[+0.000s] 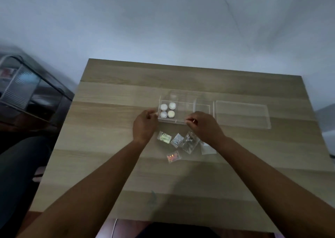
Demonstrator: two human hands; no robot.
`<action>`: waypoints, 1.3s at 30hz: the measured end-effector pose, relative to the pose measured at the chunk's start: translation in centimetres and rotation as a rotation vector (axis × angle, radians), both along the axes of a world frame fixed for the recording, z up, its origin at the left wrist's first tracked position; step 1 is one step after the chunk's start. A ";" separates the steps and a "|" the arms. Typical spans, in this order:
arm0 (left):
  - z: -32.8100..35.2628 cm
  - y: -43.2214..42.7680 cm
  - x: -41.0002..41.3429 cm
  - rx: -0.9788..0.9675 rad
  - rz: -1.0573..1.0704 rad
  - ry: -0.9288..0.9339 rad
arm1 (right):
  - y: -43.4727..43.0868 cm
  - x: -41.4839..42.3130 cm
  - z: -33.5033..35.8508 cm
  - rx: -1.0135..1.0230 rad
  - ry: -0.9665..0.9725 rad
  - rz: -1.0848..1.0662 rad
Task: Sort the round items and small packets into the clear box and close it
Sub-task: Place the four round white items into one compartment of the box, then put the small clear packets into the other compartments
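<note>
- Clear plastic box [186,110] near the middle of a pale wood-grain table [108,147], straight-walled, split into compartments.
- Four round white pots [167,110] in the box's left compartment – two rows of two, close together.
- Five small shiny packets [178,143] on the table just in front of the box, flat, some overlapping; one partly under the right wrist.
- One flat clear lid [243,116] to the right of the box, lying on the table.
- Left hand [144,126] at the box's left front corner, fingers curled – contact unclear.
- Right hand [204,125] at the box's front edge, fingertips pinched; hold on anything cannot be told.
</note>
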State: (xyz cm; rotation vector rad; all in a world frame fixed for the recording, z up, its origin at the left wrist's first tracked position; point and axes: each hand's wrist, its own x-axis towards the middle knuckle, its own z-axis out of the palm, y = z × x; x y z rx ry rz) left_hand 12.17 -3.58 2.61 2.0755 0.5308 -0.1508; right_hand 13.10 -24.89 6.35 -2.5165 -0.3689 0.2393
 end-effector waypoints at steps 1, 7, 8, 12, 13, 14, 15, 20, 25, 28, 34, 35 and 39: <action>-0.3 0.0 -0.8 0.046 -0.034 -0.005 | 0.0 -0.6 -0.4 -0.015 0.049 0.003; -1.6 0.2 -3.6 0.349 -0.278 0.013 | 1.9 -3.3 -2.8 -0.073 0.203 -0.051; -1.7 0.1 -3.7 0.382 -0.323 0.033 | 2.3 -3.5 -3.1 -0.117 0.202 -0.035; -1.6 -0.3 -4.1 0.405 -0.362 0.107 | 3.7 -4.2 -4.1 -0.173 0.180 -0.144; -1.5 -0.4 -4.2 0.386 -0.328 0.110 | 3.9 -4.2 -4.2 -0.175 0.188 -0.190; -1.5 -0.5 -4.2 0.379 -0.307 0.112 | 4.2 -4.3 -4.3 -0.188 0.199 -0.214; -1.4 -0.5 -4.3 0.378 -0.299 0.115 | 4.4 -4.3 -4.4 -0.212 0.203 -0.218; -1.1 -0.2 -4.2 0.327 -0.279 0.134 | 4.6 -3.9 -4.5 -0.167 0.254 -0.255; -1.1 1.2 -4.8 0.259 -0.231 0.160 | 4.2 -3.9 -4.3 -0.078 0.273 -0.247; -1.1 1.9 -5.2 0.209 -0.219 0.158 | 3.8 -4.0 -4.4 -0.034 0.252 -0.247; -0.8 2.4 -5.3 0.192 -0.232 0.168 | 3.3 -4.4 -3.8 0.078 0.328 -0.218; -0.8 2.3 -5.3 0.193 -0.229 0.169 | 3.3 -4.7 -3.7 0.064 0.373 -0.174; -0.8 2.1 -5.3 0.207 -0.227 0.167 | 3.6 -6.5 -4.1 -0.030 0.447 -0.037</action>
